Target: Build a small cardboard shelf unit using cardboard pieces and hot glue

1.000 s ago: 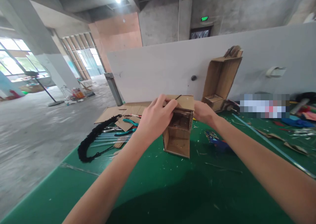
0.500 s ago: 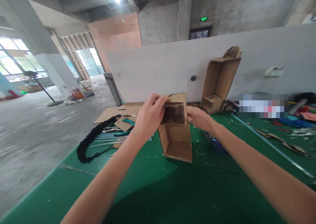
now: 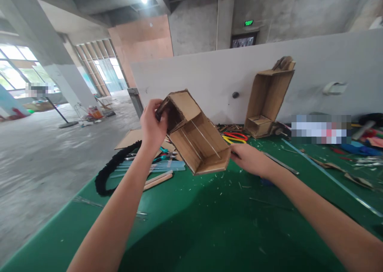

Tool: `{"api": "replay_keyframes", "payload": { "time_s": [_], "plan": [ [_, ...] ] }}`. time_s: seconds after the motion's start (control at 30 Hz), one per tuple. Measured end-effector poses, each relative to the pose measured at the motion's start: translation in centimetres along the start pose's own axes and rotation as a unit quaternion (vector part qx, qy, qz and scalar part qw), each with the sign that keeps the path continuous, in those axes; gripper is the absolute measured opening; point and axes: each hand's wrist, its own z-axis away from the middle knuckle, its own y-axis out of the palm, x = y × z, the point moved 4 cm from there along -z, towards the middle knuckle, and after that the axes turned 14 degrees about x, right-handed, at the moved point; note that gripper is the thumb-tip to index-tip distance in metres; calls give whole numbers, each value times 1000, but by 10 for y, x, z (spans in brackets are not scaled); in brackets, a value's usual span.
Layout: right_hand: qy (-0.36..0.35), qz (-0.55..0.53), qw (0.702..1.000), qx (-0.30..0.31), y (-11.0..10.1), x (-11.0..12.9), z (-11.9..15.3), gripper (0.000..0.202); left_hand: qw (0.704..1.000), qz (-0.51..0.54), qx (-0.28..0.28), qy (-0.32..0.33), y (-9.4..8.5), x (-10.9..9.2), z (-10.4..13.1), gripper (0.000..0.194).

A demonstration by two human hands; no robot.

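Observation:
A brown cardboard box (image 3: 186, 106) with an open front hangs tilted above the green table, its lower end pointing right. Near its upper end a cardboard piece closes off a small compartment, and two thin clear strands run lengthwise across the open part. My left hand (image 3: 152, 124) grips the box at the upper left, thumb against the compartment's edge. At the lower right corner my right hand (image 3: 249, 157) has its fingers closed on the box's edge; their tips are partly hidden. Another cardboard box (image 3: 267, 96) of similar build stands upright against the white panel.
Left of the box lie a fuzzy black strip (image 3: 101, 180), teal-handled pliers (image 3: 163, 157), blue strips (image 3: 170, 166) and tan sticks (image 3: 160, 179). Red and yellow loops (image 3: 235, 137) lie behind my right hand. A long pale strip (image 3: 329, 176) crosses the green table (image 3: 227, 232) at right.
The box has swung from roughly upright to a slant, its top moving left and up with my left hand. My right hand now holds its lower corner.

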Motion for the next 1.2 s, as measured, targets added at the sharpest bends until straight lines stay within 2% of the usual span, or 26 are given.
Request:
{"api": "replay_keyframes", "payload": {
  "time_s": [0.17, 0.23, 0.3, 0.37, 0.43, 0.47, 0.53, 0.63, 0.7, 0.8, 0.97, 1.07, 1.2],
  "plan": [
    [0, -112, 994, -2, 17, 24, 11, 28, 999, -20, -45, -19, -6, 1, 0, 25],
    [4, -195, 981, 8, 27, 38, 14, 28, 998, -36, -48, -23, -7, 0, 1, 23],
    [25, -296, 954, 51, 41, 54, 17, 25, 998, -50, -45, -17, -6, -2, 1, 23],
    [39, -398, 910, 109, 55, 71, 20, 21, 998, -60, -35, -7, -5, -4, 2, 22],
    [43, -457, 875, 154, 66, 86, 22, 20, 997, -67, -24, 4, -3, -7, 3, 23],
    [46, -466, 867, 170, 71, 91, 24, 21, 997, -69, -19, 8, -2, -9, 4, 24],
    [49, -441, 877, 183, 75, 95, 25, 23, 997, -78, -6, 14, 2, -14, 7, 24],
    [48, -345, 921, 173, 74, 90, 27, 28, 995, -87, 29, 25, 13, -24, 13, 25],
    [40, -285, 943, 167, 70, 84, 28, 31, 993, -87, 65, 35, 23, -31, 19, 26],
    [24, -241, 952, 185, 57, 79, 32, 31, 989, -83, 114, 52, 38, -40, 27, 27],
    [-25, -215, 950, 226, 17, 80, 39, 27, 985, -85, 124, 84, 46, -50, 34, 30],
    [-24, -187, 967, 172, -14, 74, 41, 30, 983, -92, 124, 100, 46, -54, 37, 32],
    [11, -157, 987, 46, -49, 60, 42, 33, 978, -117, 120, 120, 49, -59, 41, 31]
  ]
}}
